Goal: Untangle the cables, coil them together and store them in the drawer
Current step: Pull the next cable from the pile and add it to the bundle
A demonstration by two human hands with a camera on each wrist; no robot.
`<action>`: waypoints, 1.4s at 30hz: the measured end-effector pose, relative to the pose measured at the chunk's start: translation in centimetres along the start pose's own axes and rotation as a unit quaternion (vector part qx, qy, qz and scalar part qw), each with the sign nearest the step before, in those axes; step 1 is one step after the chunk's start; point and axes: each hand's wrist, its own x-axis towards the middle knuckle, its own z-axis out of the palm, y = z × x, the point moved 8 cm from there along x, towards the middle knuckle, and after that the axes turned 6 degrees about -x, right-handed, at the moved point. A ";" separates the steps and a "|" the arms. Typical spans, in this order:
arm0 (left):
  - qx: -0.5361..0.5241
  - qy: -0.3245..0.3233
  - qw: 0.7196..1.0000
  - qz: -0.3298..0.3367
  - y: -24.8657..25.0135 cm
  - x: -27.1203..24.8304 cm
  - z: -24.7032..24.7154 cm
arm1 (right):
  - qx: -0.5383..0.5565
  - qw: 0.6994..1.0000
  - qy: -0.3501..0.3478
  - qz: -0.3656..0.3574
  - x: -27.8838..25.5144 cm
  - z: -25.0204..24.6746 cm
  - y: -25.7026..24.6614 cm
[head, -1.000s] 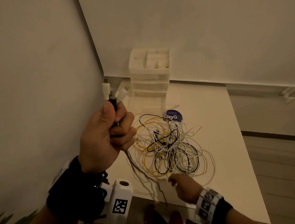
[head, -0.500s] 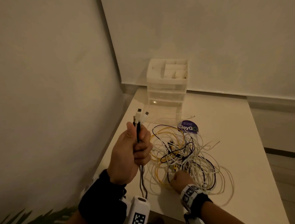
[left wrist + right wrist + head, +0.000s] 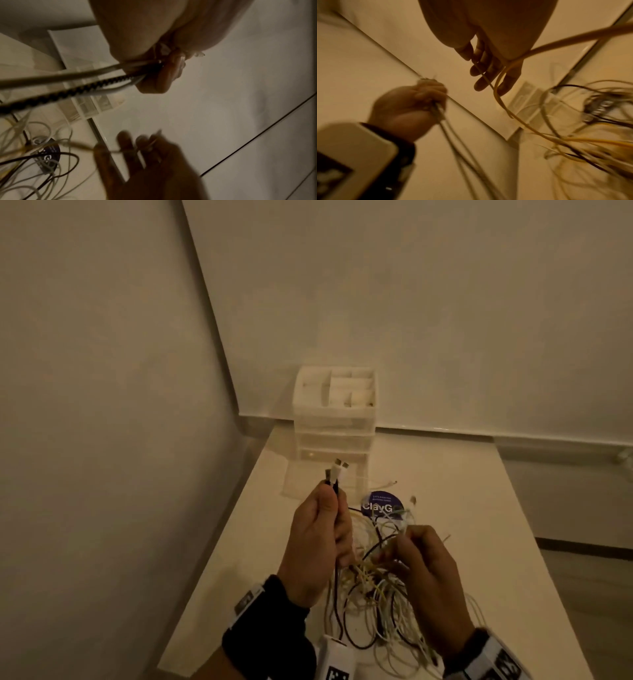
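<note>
Meanwhile, left hand (image 3: pixel 320 546) is gripping upright plugs (image 3: pixel 337 470); right hand (image 3: pixel 423 573), beside it and nearer the tangle (image 3: pixel 383 604), is pinching a yellow cable (image 3: pixel 513 112).

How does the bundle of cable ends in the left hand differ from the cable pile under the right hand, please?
The bundle of cable ends is held upright and together in the left hand, plugs pointing up; the cable pile sprawls in tangled loops on the table. The bundle is a few strands; the pile is many, with the right hand lifting a yellowish strand. Both mix white and black cables.
</note>
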 end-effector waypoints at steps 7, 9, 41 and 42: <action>0.034 -0.042 0.999 0.006 -0.7 1.0 2.5 | -0.032 0.991 -0.015 -0.127 1.0 0.7 -6.6; 0.042 -0.059 0.997 -0.002 -0.9 1.1 2.8 | -0.020 0.992 -0.007 -0.127 1.6 0.3 -7.2; 0.012 -0.019 1.000 0.003 -1.1 1.3 4.7 | -0.001 0.997 -0.055 -0.058 3.0 -1.9 -7.2; 0.027 -0.017 0.999 0.016 -1.0 1.2 4.9 | -0.026 0.995 -0.064 -0.070 2.6 -1.3 -7.5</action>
